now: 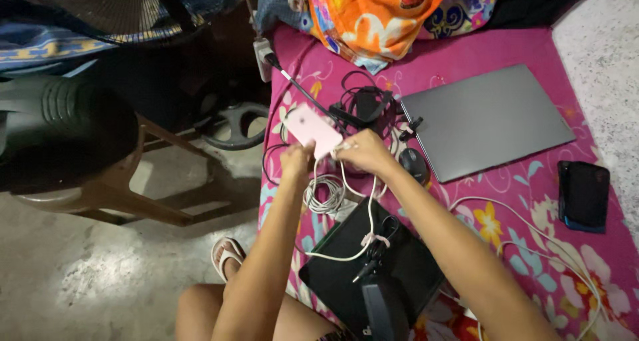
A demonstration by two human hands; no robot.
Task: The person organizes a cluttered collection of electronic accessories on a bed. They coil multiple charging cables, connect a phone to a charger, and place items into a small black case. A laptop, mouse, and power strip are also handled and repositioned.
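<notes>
Magenta floral bedsheet (532, 201) fills the right of my view, spread over a bed. On it a closed grey laptop (487, 120), a black tablet-like slab (346, 274) near the person's knees, a dark phone (584, 196) at the right edge, a black mouse (414, 164). The pink phone (310, 129) sits above a coiled white cable (326, 194), both hands on it. Left hand (296, 162) has its grip closed on the phone's lower edge. Right hand (363, 153) pinches the white cable's end at the phone's bottom corner.
</notes>
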